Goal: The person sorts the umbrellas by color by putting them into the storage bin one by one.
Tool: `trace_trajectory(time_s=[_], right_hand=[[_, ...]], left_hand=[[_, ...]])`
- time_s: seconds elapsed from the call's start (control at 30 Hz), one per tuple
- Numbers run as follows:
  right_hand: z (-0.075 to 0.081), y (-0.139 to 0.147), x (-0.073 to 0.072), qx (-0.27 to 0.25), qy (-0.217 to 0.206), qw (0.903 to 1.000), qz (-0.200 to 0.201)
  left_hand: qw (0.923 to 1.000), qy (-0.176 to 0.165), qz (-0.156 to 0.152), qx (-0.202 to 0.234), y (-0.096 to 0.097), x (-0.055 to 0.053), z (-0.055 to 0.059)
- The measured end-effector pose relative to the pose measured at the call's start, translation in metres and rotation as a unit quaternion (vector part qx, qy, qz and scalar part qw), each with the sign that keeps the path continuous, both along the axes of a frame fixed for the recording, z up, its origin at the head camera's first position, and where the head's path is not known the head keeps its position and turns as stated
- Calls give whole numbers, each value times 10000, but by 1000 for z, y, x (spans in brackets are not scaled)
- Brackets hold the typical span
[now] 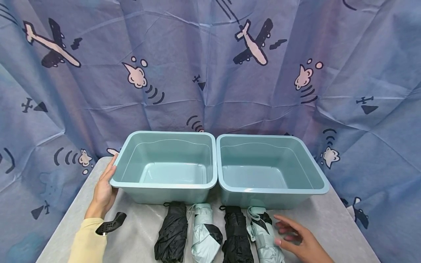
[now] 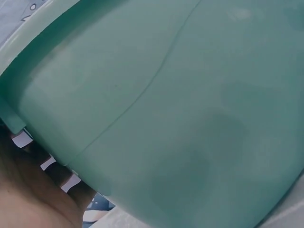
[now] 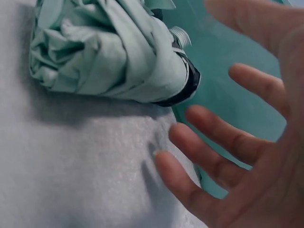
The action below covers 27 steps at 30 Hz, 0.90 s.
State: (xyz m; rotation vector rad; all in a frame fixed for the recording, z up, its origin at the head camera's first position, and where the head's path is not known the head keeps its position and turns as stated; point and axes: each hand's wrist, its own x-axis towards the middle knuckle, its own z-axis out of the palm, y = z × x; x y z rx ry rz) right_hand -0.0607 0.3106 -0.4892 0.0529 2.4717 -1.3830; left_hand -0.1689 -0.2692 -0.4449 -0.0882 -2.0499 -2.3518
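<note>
My left hand (image 1: 104, 191) rests against the left end of the left pale green plastic bin (image 1: 164, 185), its fingers extended along the outside just under the rim. In the left wrist view, the fingers (image 2: 57, 173) lie at the edge of the bin's wall (image 2: 156, 118). My right hand (image 1: 300, 239) is spread beside the rightmost folded mint-green umbrella (image 1: 264, 233), with nothing in its grasp. The right wrist view shows that umbrella (image 3: 114, 57) lying on the table, a gap between it and the fingers (image 3: 183, 175).
A second pale green bin (image 1: 273, 190) stands close beside the first. In front lie a black folded umbrella (image 1: 172, 232), a mint-and-black one (image 1: 204, 230) and another black one (image 1: 236, 233), side by side on the grey table (image 1: 131, 237). A blue patterned curtain (image 1: 210, 73) hangs behind.
</note>
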Motion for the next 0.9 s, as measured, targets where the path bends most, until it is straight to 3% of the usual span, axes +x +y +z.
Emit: trace_trajectory(time_s=[0.17,0.5,0.7,0.9], right_hand=[[-2,9,-3,-507,-281,9970,507],[-5,17,-8,-878,-597,9886,1065],[-4,16,-12,-991,-580,9822,1487],[-4,13,-13,-995,-478,9799,1659]], left_hand=[[10000,47,15,-5,0,0,-1],[9999,36,97,-112,1,-1,0],[9998,9,136,-111,0,-1,0],[9999,94,118,-34,0,-2,-1]])
